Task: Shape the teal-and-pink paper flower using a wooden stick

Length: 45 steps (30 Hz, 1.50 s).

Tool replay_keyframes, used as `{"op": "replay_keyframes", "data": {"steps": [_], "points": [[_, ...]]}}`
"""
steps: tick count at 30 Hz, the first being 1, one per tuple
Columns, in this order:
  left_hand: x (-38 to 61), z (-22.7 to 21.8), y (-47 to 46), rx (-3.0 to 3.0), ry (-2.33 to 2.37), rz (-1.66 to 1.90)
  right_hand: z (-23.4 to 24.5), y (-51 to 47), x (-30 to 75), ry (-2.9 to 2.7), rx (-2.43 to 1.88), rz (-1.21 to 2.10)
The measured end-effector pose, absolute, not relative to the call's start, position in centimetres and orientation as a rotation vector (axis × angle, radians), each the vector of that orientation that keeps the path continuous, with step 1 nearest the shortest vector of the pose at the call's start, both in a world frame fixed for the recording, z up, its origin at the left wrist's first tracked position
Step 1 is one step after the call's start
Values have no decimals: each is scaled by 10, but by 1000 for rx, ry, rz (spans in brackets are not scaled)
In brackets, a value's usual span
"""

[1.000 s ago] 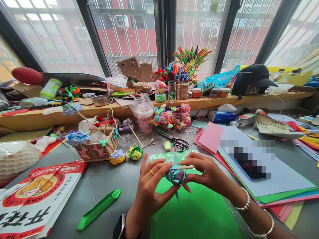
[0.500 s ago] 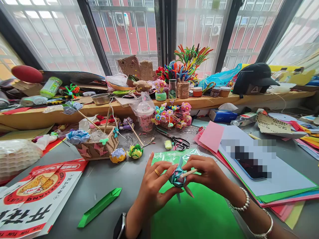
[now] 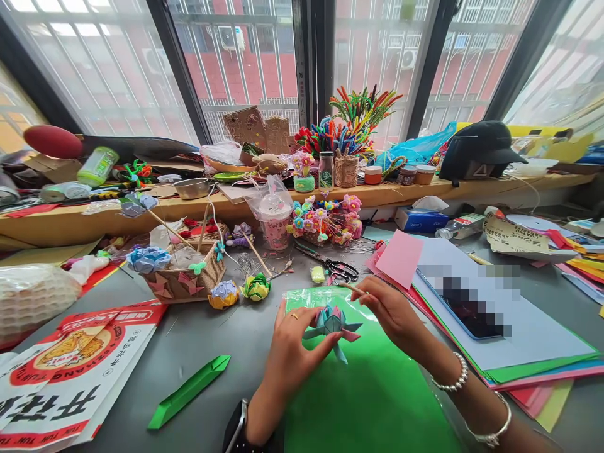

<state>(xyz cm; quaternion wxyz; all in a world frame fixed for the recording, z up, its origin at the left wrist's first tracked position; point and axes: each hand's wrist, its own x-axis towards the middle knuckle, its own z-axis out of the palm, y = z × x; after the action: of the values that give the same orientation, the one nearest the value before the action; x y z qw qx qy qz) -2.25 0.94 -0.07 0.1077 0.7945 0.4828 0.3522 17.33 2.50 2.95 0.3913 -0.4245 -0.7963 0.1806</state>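
Note:
My left hand pinches a folded paper flower, blue and pink with pointed petals sticking out, above a green plastic-covered sheet. My right hand is up and to the right of the flower, closed on a thin wooden stick that points left. The stick and the flower are apart. A folded green paper strip lies on the grey table to the left of my left hand.
Scissors and a small yellow block lie beyond my hands. Paper flowers sit by a cardboard box. Coloured paper with a phone is at right, a snack bag at left.
My right hand has drawn the stick away from the flower, up and to the right. In my left hand the flower has turned, its petals now spreading sideways.

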Motion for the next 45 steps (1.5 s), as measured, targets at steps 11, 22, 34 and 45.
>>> {"op": "replay_keyframes", "data": {"steps": [11,22,34,45], "points": [[-27,4,9,2284,1561,1211,37,17,173,-2246,-972,377],[-26,5,7,2374,1495,1241,34,16,170,-2194,-929,379],[-25,6,5,2462,1487,1188,31,16,167,-2157,-1018,527],[-24,4,5,2437,1489,1185,34,16,170,-2153,-921,485]]}}
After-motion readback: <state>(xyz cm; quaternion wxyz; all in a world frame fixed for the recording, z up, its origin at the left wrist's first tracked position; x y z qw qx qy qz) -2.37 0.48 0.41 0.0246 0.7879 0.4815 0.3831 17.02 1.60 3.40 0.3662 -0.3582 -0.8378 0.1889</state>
